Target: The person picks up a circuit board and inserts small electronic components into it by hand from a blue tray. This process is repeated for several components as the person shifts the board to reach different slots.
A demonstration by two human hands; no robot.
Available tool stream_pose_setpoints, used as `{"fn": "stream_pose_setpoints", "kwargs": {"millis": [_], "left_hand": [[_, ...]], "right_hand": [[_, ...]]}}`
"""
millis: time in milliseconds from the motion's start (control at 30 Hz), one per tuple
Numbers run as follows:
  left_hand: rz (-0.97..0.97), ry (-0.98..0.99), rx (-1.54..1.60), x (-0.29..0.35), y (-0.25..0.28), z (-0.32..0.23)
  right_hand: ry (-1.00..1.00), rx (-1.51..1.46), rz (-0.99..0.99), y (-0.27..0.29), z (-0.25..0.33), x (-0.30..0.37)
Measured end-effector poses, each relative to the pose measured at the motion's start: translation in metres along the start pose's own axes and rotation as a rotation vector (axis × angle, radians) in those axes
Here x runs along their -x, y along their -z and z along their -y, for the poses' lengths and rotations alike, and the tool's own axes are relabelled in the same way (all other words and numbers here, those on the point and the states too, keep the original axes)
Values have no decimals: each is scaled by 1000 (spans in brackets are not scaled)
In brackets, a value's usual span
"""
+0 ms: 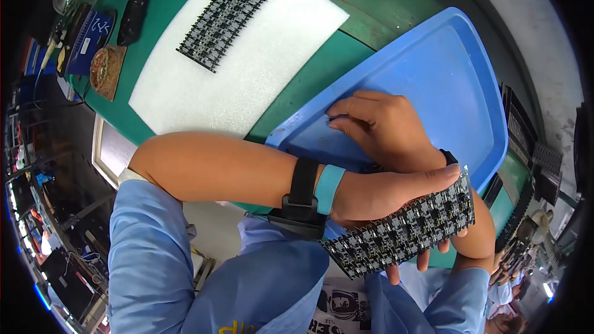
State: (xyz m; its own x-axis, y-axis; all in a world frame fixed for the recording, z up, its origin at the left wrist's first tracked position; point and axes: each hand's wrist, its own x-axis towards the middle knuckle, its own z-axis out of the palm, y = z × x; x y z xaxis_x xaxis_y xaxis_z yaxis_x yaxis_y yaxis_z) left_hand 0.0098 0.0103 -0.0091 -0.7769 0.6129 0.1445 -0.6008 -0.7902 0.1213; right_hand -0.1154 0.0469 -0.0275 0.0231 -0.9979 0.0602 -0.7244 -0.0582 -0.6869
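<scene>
Left hand (377, 195) grips a black circuit panel (405, 229) at lower right of frame, thumb on its top edge, fingers (424, 260) curled under it. Right hand (387, 127) lies above it, crossed under the left forearm, fingers pinched narrow on a small part on the blue tray (445, 74); part too small to tell. Second black panel (229, 15) lies on the white foam sheet (247, 74) at upper centre, on the green bench (365, 0).
</scene>
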Motion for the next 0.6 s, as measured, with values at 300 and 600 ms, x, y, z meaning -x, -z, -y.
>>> {"fn": "stream_pose_setpoints", "kwargs": {"millis": [300, 600], "left_hand": [[-5, 56, -15, -8, 2, -1], [-301, -91, 119, -9, 1, -6]], "right_hand": [[-99, 144, -23, 11, 11, 16], [-321, -569, -847, 68, 25, 138]]}}
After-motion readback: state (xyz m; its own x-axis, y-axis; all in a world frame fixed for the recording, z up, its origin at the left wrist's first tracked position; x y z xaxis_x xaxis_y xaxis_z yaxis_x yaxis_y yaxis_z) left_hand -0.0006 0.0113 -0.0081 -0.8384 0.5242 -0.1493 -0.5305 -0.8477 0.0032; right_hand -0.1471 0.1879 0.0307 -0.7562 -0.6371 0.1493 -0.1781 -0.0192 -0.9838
